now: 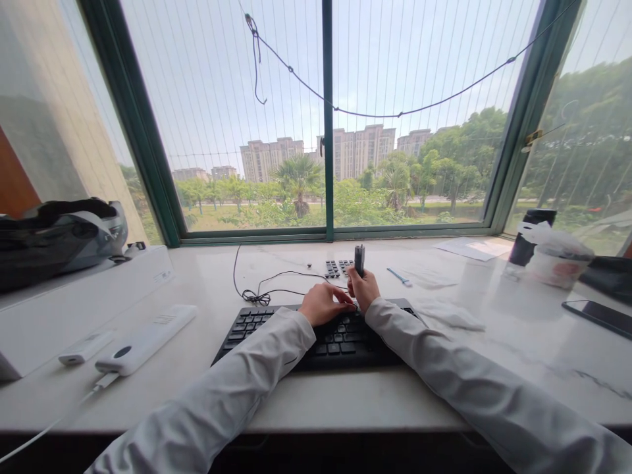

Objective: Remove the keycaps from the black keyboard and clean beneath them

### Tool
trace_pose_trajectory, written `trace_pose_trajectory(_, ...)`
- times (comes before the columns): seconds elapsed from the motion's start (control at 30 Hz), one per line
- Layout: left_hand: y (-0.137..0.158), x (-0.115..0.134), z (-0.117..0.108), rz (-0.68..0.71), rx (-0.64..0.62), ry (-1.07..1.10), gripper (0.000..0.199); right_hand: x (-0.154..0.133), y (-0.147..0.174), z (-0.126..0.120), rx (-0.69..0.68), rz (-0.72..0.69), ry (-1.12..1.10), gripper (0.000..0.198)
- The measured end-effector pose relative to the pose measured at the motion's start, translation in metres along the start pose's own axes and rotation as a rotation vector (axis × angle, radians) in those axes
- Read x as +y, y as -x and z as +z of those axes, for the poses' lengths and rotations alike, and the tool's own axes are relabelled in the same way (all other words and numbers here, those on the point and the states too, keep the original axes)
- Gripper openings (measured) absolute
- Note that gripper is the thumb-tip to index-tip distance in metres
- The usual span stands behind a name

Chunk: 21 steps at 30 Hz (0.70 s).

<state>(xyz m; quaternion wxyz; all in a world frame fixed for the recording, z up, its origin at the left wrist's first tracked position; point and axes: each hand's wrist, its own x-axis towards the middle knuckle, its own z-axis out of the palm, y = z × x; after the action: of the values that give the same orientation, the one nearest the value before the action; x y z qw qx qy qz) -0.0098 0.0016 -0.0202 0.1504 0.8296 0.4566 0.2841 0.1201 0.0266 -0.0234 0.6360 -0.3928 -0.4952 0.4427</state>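
Note:
A black keyboard (340, 347) lies on the white countertop, with some keycaps off its upper right part. My left hand (323, 304) rests on its upper keys, fingers stretched to the right and the thumb a little apart. Beside it, my right hand (364, 288) is closed around a short dark grey tool (360, 261) held upright over the keyboard. The tool's lower end is hidden by my fingers, so its kind cannot be made out. Behind my hands, loose black keycaps (332, 268) lie in rows, partly covered by the right hand. One single keycap (309, 266) sits apart to their left.
A blue-handled brush (399, 276) and clear plastic wrap (454, 315) lie right of the keyboard; a phone (600, 317) and a bagged cup (557, 257) are farther right. A black cable (257, 297) coils behind. At left are a white power bank (145, 339) and a white box (89, 303).

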Motion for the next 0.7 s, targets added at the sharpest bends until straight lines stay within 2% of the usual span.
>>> trace_pose_trajectory(0.13,0.003,0.004,0.000,0.020,0.028,-0.061,0.028,-0.008,-0.005,-0.005,0.020,0.134,-0.157,0.041)
trace_pose_trajectory(0.23,0.004,0.004,0.000,0.078,0.044,-0.107,0.026,-0.012,-0.007,-0.010,0.023,0.213,-0.197,0.041)
trace_pose_trajectory(0.6,0.005,0.007,0.001,0.142,0.039,-0.270,0.023,-0.016,-0.003,-0.008,0.060,0.225,-0.197,0.043)
trace_pose_trajectory(0.7,0.005,0.010,0.000,0.145,0.025,-0.314,0.023,-0.018,-0.006,-0.009,0.065,0.182,-0.213,0.044)
